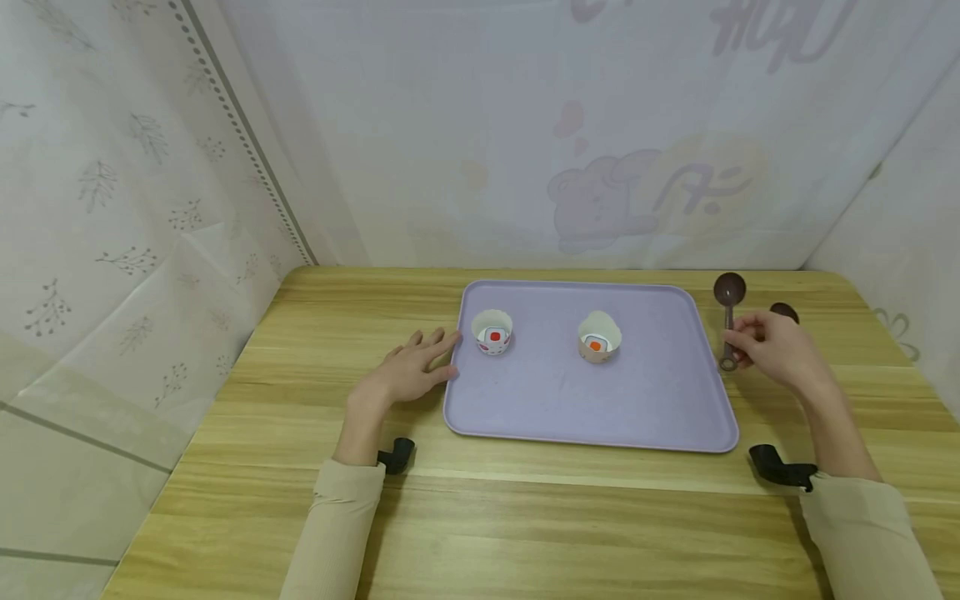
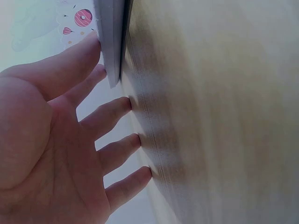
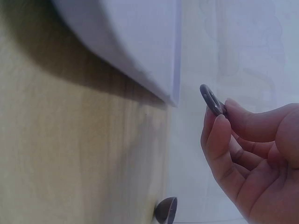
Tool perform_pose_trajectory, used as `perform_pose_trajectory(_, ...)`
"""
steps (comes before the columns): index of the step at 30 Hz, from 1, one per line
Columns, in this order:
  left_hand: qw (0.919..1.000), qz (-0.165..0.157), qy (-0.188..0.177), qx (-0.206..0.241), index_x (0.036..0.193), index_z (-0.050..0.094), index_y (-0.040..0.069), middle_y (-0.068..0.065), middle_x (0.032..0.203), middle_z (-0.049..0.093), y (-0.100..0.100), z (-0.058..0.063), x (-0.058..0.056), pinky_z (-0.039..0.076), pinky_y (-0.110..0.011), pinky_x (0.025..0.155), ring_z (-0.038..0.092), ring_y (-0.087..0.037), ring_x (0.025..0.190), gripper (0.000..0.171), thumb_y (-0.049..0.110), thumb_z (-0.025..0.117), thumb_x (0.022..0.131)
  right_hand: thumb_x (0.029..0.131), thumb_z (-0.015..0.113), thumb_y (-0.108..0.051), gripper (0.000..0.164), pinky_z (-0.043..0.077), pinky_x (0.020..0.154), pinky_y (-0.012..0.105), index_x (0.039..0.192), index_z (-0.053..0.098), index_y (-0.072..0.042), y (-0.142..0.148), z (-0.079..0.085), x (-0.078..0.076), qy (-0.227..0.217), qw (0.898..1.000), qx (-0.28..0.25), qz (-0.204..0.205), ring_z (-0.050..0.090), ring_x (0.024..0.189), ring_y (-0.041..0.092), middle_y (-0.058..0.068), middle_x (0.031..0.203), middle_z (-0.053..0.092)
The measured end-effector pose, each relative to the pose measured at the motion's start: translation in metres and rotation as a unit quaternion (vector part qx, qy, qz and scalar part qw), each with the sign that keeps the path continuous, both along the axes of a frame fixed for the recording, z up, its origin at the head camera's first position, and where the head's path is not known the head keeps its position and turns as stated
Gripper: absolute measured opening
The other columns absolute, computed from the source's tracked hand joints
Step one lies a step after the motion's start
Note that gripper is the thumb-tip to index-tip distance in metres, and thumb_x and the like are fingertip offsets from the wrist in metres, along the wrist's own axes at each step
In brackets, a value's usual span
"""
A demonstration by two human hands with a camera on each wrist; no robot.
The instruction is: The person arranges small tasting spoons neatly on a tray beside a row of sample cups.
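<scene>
Left hand [image 1: 405, 367]: fingers spread, touching left edge of one tray [image 1: 540, 400]. Two cups on tray: red-marked cup [image 1: 492, 335] at left end, orange-marked cup [image 1: 598, 338] right of middle. Two spoons: my right hand [image 1: 776, 343] pinches first spoon [image 1: 729, 315] just beyond tray's right edge; second spoon [image 1: 785, 311] farther right. Only left wrist view gives me doughnut print [image 2: 83, 17].

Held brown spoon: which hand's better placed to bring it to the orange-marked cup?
Right, I'd say: the right hand pinches the brown spoon by its handle, beside the tray. The left hand, at the tray's left edge, holds no spoon.
</scene>
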State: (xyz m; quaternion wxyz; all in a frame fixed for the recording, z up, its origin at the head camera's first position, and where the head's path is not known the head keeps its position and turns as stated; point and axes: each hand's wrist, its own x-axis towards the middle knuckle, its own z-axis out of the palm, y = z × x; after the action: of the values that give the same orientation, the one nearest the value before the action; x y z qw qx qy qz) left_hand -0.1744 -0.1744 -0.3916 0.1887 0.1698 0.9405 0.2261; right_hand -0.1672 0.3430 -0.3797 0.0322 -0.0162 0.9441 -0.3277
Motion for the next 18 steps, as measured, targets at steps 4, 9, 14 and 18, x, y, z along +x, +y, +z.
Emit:
perform_pose_trajectory(4,1.0,-0.001,0.0,0.001,0.162,0.026,0.021,-0.016,0.166,0.018,0.0,0.0,0.0,0.005,-0.064,0.12,0.005,-0.045,0.152,0.063,0.038,0.05,0.106,0.106,0.056,-0.021,0.031,0.057,0.057,0.032,0.11,0.054,0.01,-0.003,0.001,0.0,0.008,1.0,-0.005,0.0,0.066,0.063,0.015,0.009,0.079,0.069)
perform_pose_trajectory(9,1.0,0.001,0.0,0.002,0.162,0.026,0.021,-0.016,0.166,0.018,0.001,0.001,0.0,0.006,-0.064,0.12,0.005,-0.045,0.152,0.063,0.038,0.05,0.106,0.105,0.056,-0.019,0.032,0.057,0.057,0.032,0.112,0.054,0.012,-0.006,0.004,0.001,0.018,1.0,-0.007,0.001,0.066,0.063,0.014,0.01,0.08,0.069)
perform_pose_trajectory(14,1.0,0.001,0.0,0.002,0.162,0.026,0.02,-0.016,0.166,0.018,0.001,0.002,0.001,0.006,-0.064,0.12,0.005,-0.045,0.152,0.063,0.037,0.051,0.106,0.105,0.056,-0.019,0.032,0.058,0.057,0.032,0.112,0.054,0.013,-0.01,0.007,0.002,0.024,1.0,-0.017,0.001,0.065,0.063,0.013,0.012,0.081,0.069)
perform_pose_trajectory(18,1.0,0.001,0.0,0.002,0.162,0.026,0.02,-0.016,0.166,0.018,0.001,0.002,0.001,0.005,-0.064,0.12,0.005,-0.045,0.152,0.063,0.037,0.05,0.106,0.106,0.055,-0.021,0.035,0.058,0.058,0.032,0.114,0.053,0.013,-0.013,0.01,0.003,0.018,1.0,-0.017,-0.001,0.066,0.064,0.015,0.013,0.084,0.069)
